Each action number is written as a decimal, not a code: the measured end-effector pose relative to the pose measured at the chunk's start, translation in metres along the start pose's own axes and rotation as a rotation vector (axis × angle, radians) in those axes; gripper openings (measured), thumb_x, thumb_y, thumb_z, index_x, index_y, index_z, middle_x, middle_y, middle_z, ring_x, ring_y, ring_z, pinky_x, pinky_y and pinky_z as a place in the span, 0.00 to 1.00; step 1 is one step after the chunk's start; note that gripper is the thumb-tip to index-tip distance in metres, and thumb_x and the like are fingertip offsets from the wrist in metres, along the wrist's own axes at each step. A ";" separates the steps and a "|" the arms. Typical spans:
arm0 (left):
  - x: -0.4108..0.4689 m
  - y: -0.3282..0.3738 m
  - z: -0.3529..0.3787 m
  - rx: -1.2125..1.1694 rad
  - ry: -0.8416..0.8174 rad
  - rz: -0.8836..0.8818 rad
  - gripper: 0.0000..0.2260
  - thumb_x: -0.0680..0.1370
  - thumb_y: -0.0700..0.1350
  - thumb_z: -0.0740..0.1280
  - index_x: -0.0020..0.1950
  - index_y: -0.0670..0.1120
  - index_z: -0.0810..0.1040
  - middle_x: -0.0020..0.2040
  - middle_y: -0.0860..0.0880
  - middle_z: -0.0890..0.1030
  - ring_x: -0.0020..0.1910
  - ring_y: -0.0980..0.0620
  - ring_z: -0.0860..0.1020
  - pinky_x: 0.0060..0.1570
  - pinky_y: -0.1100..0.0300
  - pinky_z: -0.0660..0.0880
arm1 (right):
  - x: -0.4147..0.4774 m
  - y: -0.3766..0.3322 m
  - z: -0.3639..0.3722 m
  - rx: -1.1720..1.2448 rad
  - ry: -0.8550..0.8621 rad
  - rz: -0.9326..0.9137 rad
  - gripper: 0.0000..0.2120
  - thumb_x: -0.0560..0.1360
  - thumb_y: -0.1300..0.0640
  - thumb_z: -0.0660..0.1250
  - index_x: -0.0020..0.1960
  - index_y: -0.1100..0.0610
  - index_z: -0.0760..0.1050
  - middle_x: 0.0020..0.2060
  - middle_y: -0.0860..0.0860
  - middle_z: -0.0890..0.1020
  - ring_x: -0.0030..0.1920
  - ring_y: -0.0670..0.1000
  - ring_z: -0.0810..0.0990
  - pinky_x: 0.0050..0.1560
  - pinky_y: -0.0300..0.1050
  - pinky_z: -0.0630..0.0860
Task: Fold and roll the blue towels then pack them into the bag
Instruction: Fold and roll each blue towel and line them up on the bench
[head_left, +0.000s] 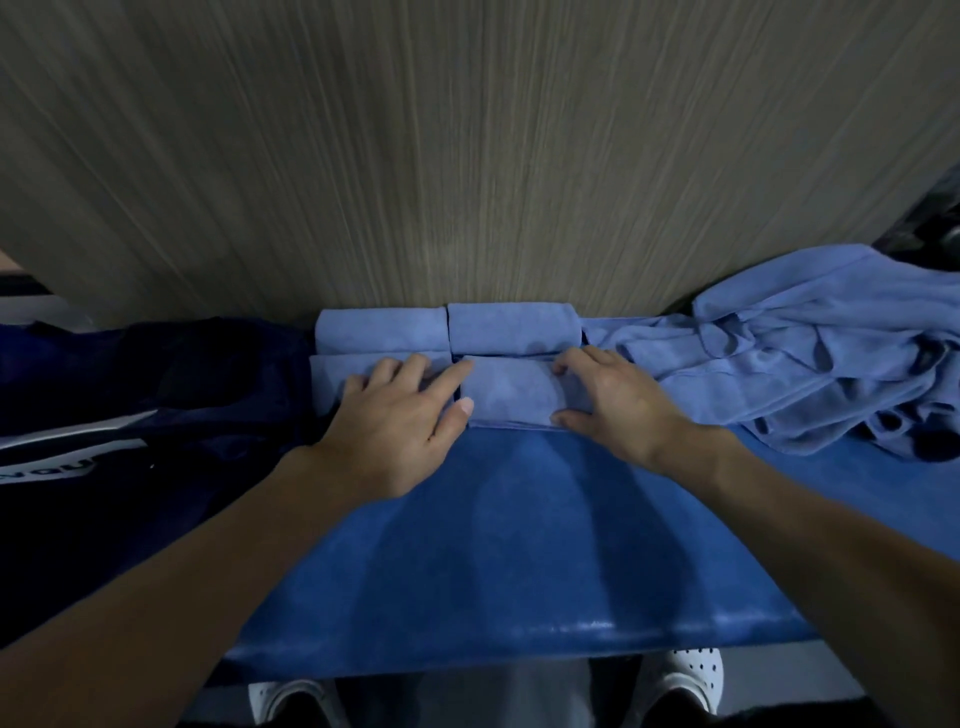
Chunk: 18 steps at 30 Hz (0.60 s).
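Two white perforated shoes (685, 680) show below the front lip of the blue padded bench (519, 545), and my bare forearms reach across its top. On it my left hand (400, 431) lies flat with the fingers straight and spread, the palm resting on the near left roll (332, 371), while the forefinger and thumb tip touch the left end of the near right roll (511, 392). My right hand (618, 400) grasps that same light blue rolled towel from its other end: the fingers curl over its far edge and the thumb presses along its near edge. Just behind these two lie the far left roll (382, 330) and the far right roll (511, 327), side by side and touching, hard against the wood-grain wall panel (467, 156). So four rolled towels sit in a tight two-by-two block at the back of the bench. To the right of the block a heap of loose blue towels (805, 353) lies crumpled. To the left, touching the left rolls, lies the dark navy bag (156, 395) with a white lettered strip on it.
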<state>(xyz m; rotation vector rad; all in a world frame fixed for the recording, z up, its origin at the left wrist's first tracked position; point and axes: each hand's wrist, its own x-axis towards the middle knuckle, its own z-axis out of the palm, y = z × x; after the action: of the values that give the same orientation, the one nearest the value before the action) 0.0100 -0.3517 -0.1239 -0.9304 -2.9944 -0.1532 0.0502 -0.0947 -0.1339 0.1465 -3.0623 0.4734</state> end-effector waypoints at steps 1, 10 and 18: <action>0.002 0.001 0.000 0.012 -0.004 -0.002 0.33 0.75 0.65 0.34 0.77 0.60 0.56 0.65 0.54 0.68 0.64 0.48 0.67 0.60 0.44 0.68 | 0.005 0.000 0.000 -0.007 0.003 -0.001 0.20 0.73 0.48 0.71 0.61 0.50 0.68 0.58 0.48 0.74 0.57 0.52 0.72 0.56 0.49 0.69; 0.010 0.010 0.004 0.129 -0.013 -0.061 0.33 0.74 0.64 0.32 0.74 0.60 0.59 0.64 0.49 0.69 0.61 0.44 0.69 0.56 0.43 0.69 | 0.005 -0.002 0.016 -0.032 0.255 0.097 0.22 0.70 0.50 0.75 0.60 0.56 0.73 0.54 0.54 0.70 0.52 0.57 0.72 0.53 0.54 0.73; 0.017 0.017 -0.004 0.092 -0.061 -0.106 0.22 0.81 0.61 0.45 0.70 0.57 0.65 0.64 0.49 0.69 0.63 0.44 0.68 0.59 0.42 0.68 | 0.001 -0.006 0.005 -0.027 0.169 0.080 0.23 0.72 0.47 0.72 0.62 0.55 0.71 0.57 0.52 0.70 0.52 0.56 0.74 0.57 0.53 0.71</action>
<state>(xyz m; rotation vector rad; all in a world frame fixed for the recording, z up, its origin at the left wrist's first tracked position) 0.0057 -0.3292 -0.1175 -0.7823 -3.0773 0.0134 0.0496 -0.1018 -0.1368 -0.0167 -2.9154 0.4251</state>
